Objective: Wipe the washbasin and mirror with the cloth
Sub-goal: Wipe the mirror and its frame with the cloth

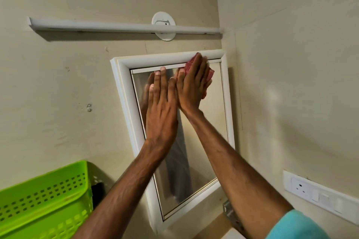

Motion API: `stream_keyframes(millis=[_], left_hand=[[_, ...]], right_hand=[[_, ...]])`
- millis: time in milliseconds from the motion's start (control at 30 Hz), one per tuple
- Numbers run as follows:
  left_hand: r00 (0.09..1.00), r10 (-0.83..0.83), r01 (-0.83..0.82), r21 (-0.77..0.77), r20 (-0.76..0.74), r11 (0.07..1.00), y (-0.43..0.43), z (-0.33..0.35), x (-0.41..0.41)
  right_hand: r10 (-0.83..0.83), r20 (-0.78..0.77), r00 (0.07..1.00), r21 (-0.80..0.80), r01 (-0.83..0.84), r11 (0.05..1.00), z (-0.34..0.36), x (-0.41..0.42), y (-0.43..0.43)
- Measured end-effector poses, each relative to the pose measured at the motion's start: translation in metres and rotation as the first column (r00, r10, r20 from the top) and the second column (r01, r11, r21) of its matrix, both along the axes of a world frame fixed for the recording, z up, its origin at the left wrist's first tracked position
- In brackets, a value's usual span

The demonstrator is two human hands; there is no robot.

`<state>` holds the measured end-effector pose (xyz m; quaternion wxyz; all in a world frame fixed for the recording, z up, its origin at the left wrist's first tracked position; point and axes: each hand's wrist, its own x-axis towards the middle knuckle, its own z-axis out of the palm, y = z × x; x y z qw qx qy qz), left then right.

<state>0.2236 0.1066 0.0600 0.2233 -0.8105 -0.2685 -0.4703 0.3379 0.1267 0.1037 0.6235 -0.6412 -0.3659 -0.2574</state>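
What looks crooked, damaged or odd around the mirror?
Nothing looks broken. The white-framed rectangular mirror and long white tube light appear slanted, but the whole view leans, so probably the camera. Small dark marks spot the beige wall.

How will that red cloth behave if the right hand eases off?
Likely floppy: the cloth bunches in folds around the right hand. Probably slides easily on the smooth, upright mirror; unpressed, it would likely drop.
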Motion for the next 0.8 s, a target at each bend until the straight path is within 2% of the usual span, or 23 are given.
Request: stream_keyframes(millis=[67, 133, 267, 367, 467, 600, 800], left_hand=[[0.999, 0.042, -0.042, 0.019, -0.026, 0.999, 0.005, -0.006, 0.005], [0.999, 0.047, -0.047, 0.030, -0.008, 0.998, 0.005, -0.009, 0.008], [0.995, -0.083, 0.082, 0.022, 0.049, 0.996, -0.006, -0.012, 0.008], [0.998, -0.050, 0.046, 0.077, 0.043, 0.996, -0.001, -0.016, 0.005], [0.999, -0.021, 0.017, 0.105, 0.044, 0.994, 0.003, -0.017, 0.004], [1.000, 0.006, -0.008, 0.090, 0.024, 0.996, -0.002, -0.014, 0.002], [0.999, 0.027, -0.026, 0.057, -0.027, 0.998, -0.014, -0.003, 0.000]], right_hand=[[-0.011, 0.097, 0.995, 0.022, 0.009, 1.000, -0.031, 0.007, 0.004], [-0.044, 0.048, 0.998, 0.007, 0.044, 0.999, -0.064, 0.010, 0.009], [-0.094, -0.165, 0.982, -0.026, 0.091, 0.996, -0.145, 0.012, 0.013], [-0.107, -0.368, 0.924, -0.094, 0.078, 0.993, -0.209, 0.014, 0.009], [-0.156, -0.546, 0.823, -0.200, 0.053, 0.978, -0.255, 0.018, 0.002], [-0.217, -0.667, 0.713, -0.294, 0.016, 0.956, -0.263, 0.020, -0.008], [-0.162, -0.881, 0.445, -0.213, -0.067, 0.975, -0.191, 0.028, -0.003]])
